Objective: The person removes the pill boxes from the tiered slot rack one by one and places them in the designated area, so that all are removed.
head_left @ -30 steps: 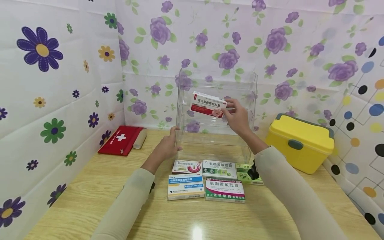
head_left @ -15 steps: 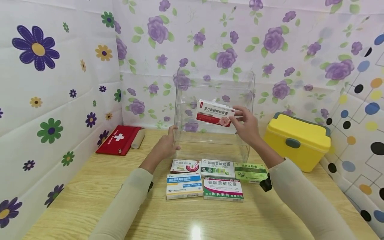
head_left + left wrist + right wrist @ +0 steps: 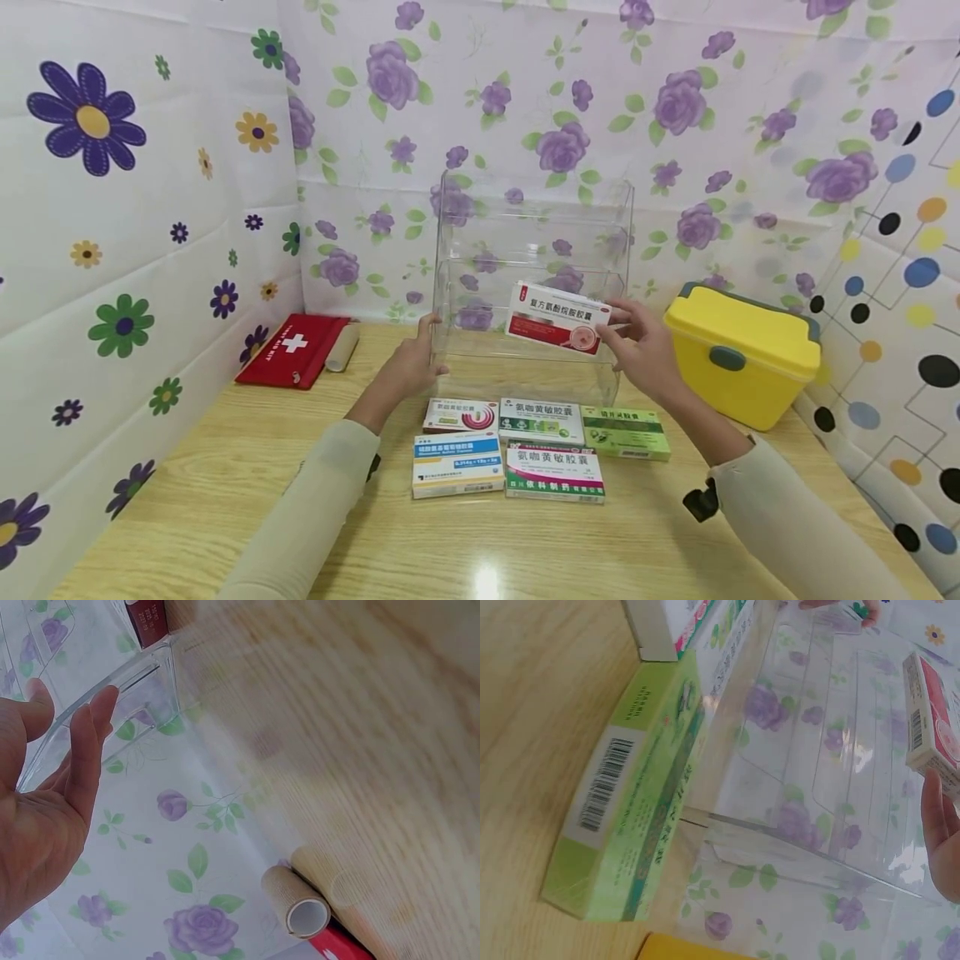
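Note:
A clear tiered display rack (image 3: pixel 528 375) stands upright on the table. My left hand (image 3: pixel 408 367) holds its left side edge, the thumb at the front and the fingers along the outside; the left wrist view also shows this hand (image 3: pixel 56 780) at the transparent panel. Between thumb and fingers, my right hand (image 3: pixel 645 346) pinches the right end of a white and red medicine box (image 3: pixel 558 318). That box is tilted, in the air before the rack's lower tiers. Below, a white and green box (image 3: pixel 542 422) and a green box (image 3: pixel 626 432) lie at the rack's foot.
More medicine boxes lie here: a brown and white one (image 3: pixel 461 415), a blue and white one (image 3: pixel 457 465), a pink and green one (image 3: pixel 555 472). A red first-aid pouch (image 3: pixel 288 350) and a beige roll (image 3: pixel 342 348) lie left; a yellow case (image 3: pixel 738 358) stands right.
My right hand has brought the white and red box down and to the right, from the middle tiers to the lower ones. My left hand stays at the rack's side.

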{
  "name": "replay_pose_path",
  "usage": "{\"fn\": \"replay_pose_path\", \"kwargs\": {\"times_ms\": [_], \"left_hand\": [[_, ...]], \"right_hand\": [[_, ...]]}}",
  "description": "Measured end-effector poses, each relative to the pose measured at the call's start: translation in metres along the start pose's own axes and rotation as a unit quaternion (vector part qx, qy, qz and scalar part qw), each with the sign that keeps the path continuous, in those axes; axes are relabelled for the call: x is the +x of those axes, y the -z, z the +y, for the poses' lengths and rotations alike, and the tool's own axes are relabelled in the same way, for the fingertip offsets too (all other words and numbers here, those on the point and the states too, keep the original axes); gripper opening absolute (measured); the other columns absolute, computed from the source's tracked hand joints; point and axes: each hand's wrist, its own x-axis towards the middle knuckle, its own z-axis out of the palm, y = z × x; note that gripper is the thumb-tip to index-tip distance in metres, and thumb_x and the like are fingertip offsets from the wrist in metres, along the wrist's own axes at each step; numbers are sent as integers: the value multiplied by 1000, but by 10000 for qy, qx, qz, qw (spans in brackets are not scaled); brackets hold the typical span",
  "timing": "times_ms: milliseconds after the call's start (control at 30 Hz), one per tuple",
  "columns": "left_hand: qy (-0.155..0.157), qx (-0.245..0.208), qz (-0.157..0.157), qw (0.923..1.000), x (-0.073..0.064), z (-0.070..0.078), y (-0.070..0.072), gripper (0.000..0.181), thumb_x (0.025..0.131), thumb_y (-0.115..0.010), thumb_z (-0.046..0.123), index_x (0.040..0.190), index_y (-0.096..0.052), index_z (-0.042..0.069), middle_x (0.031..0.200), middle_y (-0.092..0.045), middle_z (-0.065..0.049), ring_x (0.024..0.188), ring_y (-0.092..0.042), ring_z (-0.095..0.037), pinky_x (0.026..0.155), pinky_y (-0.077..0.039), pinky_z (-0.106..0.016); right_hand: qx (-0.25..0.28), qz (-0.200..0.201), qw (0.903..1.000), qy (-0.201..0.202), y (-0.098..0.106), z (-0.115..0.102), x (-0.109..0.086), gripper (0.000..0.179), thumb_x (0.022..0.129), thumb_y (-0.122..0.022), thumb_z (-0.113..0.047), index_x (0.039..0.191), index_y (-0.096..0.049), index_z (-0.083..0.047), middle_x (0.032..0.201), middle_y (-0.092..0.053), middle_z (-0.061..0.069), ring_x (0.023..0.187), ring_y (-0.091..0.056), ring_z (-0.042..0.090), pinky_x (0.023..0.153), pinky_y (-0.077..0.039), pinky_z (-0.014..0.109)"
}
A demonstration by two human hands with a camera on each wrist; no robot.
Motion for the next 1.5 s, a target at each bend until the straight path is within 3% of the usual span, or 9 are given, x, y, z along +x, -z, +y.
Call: {"fn": "replay_pose_path", "kwargs": {"times_ms": [133,333,467,600,867,1033,1167,1500], "left_hand": [[39,29,31,10000,0,-1,-1,85,91,-74,20,149,-12,25,72,-58,-12,58,-56,-25,51,-44,-36],[-5,37,27,10000,0,0,0,86,91,-74,21,150,-12,22,72,-58,-12,58,-56,-24,52,-44,-35],[-12,52,-17,10000,0,1,1,86,92,-73,21,151,-10,23,70,-58,-12,57,-56,-23,51,-43,-34],[83,22,-69,9999,0,3,2,86,93,-73,21,151,-9,24,71,-58,-12,56,-56,-23,50,-43,-34],[87,25,-87,9999,-1,3,1,86,92,-73,20,150,-9,24,74,-58,-13,59,-57,-24,52,-44,-34],[94,68,-62,9999,0,4,0,87,92,-73,22,150,-9,25,74,-58,-13,60,-56,-24,52,-44,-34],[87,75,-99,9999,0,4,0,86,93,-73,22,151,-8,25,73,-59,-13,58,-56,-24,51,-43,-34],[79,119,-69,9999,1,4,0,86,92,-73,19,150,-9,23,69,-56,-12,54,-52,-23,48,-41,-33]], "right_hand": [[-124,-81,9996,-220,6,2,-10,39,95,-65,-4,133,-56,2,104,-66,22,77,-64,10,50,-55,40],[-198,-157,9989,-404,19,31,-27,42,96,-67,-11,137,-57,-6,104,-66,20,81,-66,32,51,-55,35],[-259,-145,9981,-548,32,52,-40,42,96,-68,-19,137,-59,-14,104,-68,15,80,-67,24,50,-54,33],[-320,-276,9972,-625,46,58,-56,42,96,-68,-19,136,-59,-13,105,-67,16,78,-68,15,49,-54,34],[-244,-770,9923,-941,73,64,-88,41,96,-68,-15,135,-57,-6,103,-66,22,73,-70,15,45,-53,35],[-172,-1192,9804,-1561,88,72,-105,45,97,-67,-22,137,-54,-6,109,-65,24,77,-71,22,48,-54,38],[-130,-1516,9682,-1983,100,79,-114,49,95,-69,-24,137,-53,-4,105,-66,21,76,-70,26,48,-54,39],[-228,-2619,9308,-2540,128,87,-126,48,97,-66,-24,136,-52,0,99,-68,17,77,-69,25,46,-53,40]]}}
